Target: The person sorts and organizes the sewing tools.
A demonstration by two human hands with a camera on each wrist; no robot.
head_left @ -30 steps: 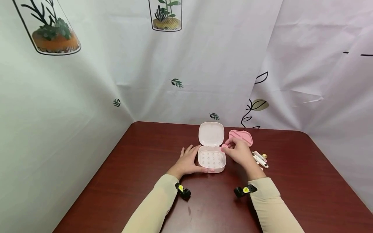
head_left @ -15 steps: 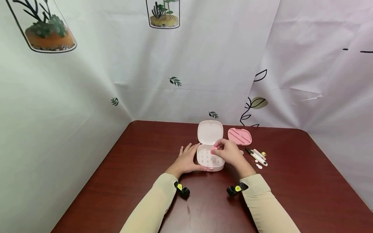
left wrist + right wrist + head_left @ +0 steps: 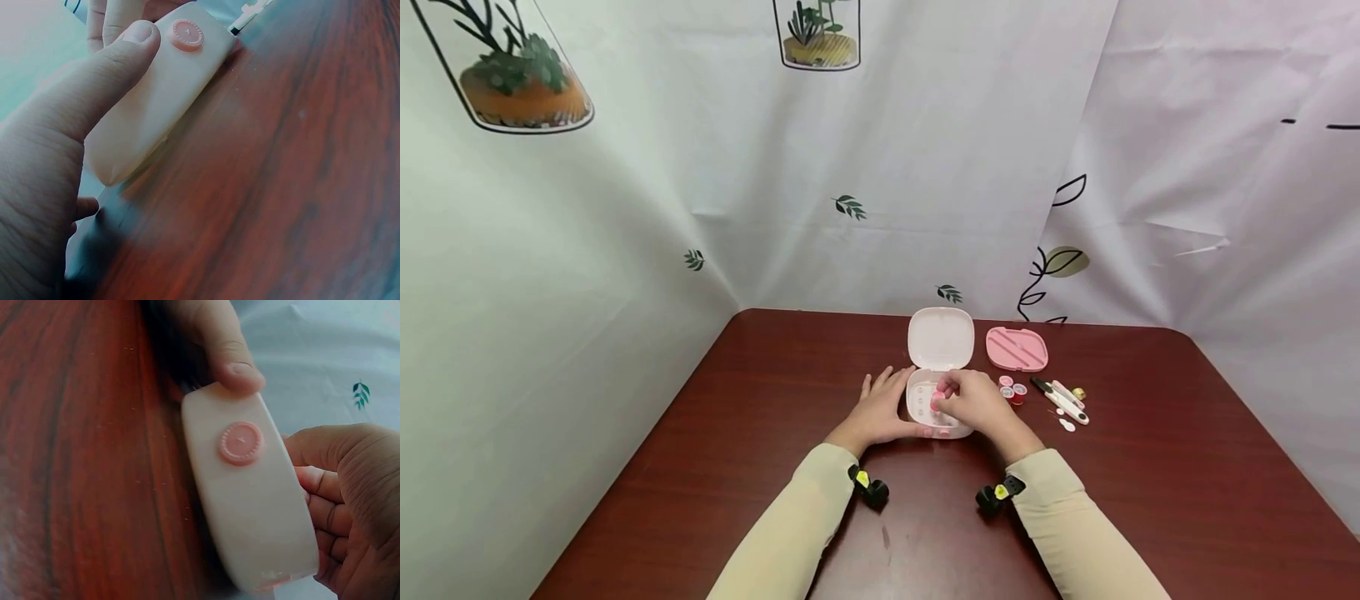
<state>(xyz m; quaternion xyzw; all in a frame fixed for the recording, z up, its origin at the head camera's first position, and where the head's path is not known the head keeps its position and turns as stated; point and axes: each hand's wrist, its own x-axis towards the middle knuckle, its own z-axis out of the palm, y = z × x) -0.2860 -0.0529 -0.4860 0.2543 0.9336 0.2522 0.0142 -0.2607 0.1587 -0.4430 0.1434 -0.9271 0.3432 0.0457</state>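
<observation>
Left hand (image 3: 876, 414) grips sewing case (image 3: 256, 500) on left; right hand (image 3: 976, 404) pinches pink spool (image 3: 937, 402) over it; loose pinch could tip spool between pegs (image 3: 920, 401).

Table (image 3: 925, 525), dark reddish-brown, far corners rounded. Cloth backdrop (image 3: 970, 167), pale and creased, printed with two outlined plant jars (image 3: 523, 87), small green leaf sprigs (image 3: 850, 207) and, towards the right, an olive leaf (image 3: 1069, 262).

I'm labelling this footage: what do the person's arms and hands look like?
The sleeves are long, plain and pale beige. A black device with a yellow marking sits at each wrist. The left hand and right hand wear no gloves.
</observation>
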